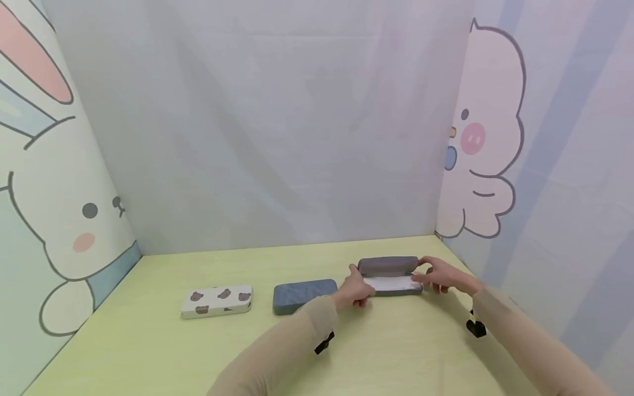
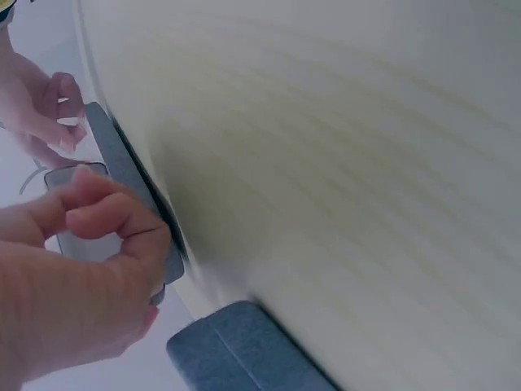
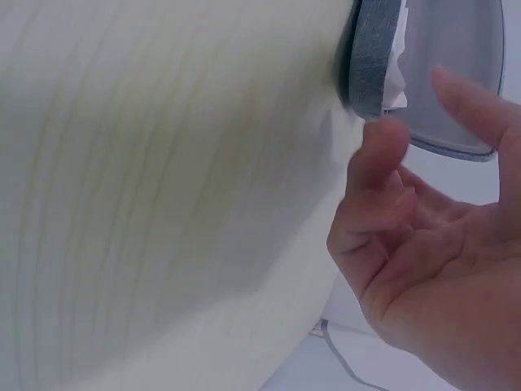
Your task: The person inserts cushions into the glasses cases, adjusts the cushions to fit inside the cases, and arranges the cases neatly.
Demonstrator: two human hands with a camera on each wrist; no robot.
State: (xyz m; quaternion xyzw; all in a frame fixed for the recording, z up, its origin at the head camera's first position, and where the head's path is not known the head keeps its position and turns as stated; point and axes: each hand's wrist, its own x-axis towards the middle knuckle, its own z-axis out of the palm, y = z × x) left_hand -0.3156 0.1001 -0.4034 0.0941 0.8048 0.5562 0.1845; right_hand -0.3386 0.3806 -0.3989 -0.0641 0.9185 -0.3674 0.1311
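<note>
An unfolded hard glasses case (image 1: 388, 267) has a grey-blue shell, a smooth grey lining and a crumpled white tissue-like sheet (image 1: 391, 284) in its lower half. At its left end is my left hand (image 1: 354, 289), one finger up by the lid and another by the front corner. In the left wrist view, its loosely bent fingers (image 2: 122, 216) overlap the case. My right hand (image 1: 441, 275) stands at the other end, one finger beside the lid edge. The right wrist view shows bent fingers (image 3: 378, 155) right at the end of the lower shell (image 3: 370, 69).
A closed blue case (image 1: 302, 294) lies left of the unfolded one, close to my left forearm. Farther left is a white case with brown bear prints (image 1: 217, 301). Cartoon-printed and plain grey curtains (image 1: 287, 137) border the yellow-green table (image 1: 148, 341).
</note>
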